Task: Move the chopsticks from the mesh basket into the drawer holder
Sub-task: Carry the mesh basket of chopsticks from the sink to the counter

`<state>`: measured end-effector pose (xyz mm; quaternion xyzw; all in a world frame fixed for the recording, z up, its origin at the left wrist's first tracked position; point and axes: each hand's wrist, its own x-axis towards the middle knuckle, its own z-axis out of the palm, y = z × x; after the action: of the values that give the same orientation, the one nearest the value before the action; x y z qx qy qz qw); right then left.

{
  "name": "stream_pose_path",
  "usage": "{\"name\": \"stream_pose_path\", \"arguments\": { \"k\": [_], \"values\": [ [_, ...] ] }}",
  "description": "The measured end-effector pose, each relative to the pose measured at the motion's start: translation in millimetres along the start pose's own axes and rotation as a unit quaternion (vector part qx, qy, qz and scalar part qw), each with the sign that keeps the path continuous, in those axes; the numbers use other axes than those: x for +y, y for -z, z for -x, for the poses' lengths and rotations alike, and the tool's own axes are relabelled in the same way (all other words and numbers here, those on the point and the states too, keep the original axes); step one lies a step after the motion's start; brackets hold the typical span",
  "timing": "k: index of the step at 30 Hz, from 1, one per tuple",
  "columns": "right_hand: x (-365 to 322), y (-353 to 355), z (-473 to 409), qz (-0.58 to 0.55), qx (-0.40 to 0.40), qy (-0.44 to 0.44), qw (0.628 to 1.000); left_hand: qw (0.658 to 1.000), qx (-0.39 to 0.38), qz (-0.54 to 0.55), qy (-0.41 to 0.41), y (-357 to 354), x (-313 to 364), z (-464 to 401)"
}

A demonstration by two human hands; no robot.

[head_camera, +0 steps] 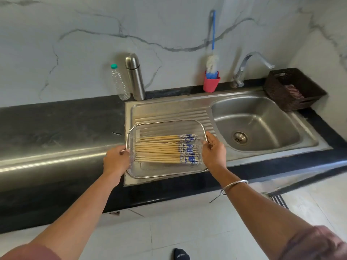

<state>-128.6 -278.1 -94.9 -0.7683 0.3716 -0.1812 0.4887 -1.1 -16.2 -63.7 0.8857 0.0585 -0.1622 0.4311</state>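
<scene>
A rectangular wire mesh basket (165, 174) sits on the ribbed steel drainboard left of the sink bowl. Inside it lie several wooden chopsticks (159, 150) side by side, their blue-and-white patterned ends pointing right. My left hand (116, 162) grips the basket's left rim. My right hand (214, 152) grips its right rim, thumb over the wire. No drawer or drawer holder is in view.
The steel sink bowl (293, 128) lies to the right under a tap (244, 70). A dark woven basket (294, 89) stands at the far right. A plastic bottle (120, 83), a steel flask (135, 77) and a red cup holding a blue brush (211, 83) line the wall. Black counter (56, 119) stretches left.
</scene>
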Motion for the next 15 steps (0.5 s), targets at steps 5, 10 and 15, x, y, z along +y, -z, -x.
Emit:
{"name": "stream_pose_path", "arguments": {
  "k": [5, 10, 15],
  "values": [
    [-14, 64, 79, -0.012, 0.084, 0.009, 0.996, 0.995, -0.030, 0.004, -0.096, 20, 26, 71],
    [1, 127, 213, -0.040, 0.208, -0.017, 0.977, 0.973, -0.114, -0.007, -0.198, 35, 15, 168],
    [20, 188, 354, -0.080, 0.339, -0.058, 0.936, 0.943, -0.212, -0.038, -0.255, 34, 4, 257]
  ]
}}
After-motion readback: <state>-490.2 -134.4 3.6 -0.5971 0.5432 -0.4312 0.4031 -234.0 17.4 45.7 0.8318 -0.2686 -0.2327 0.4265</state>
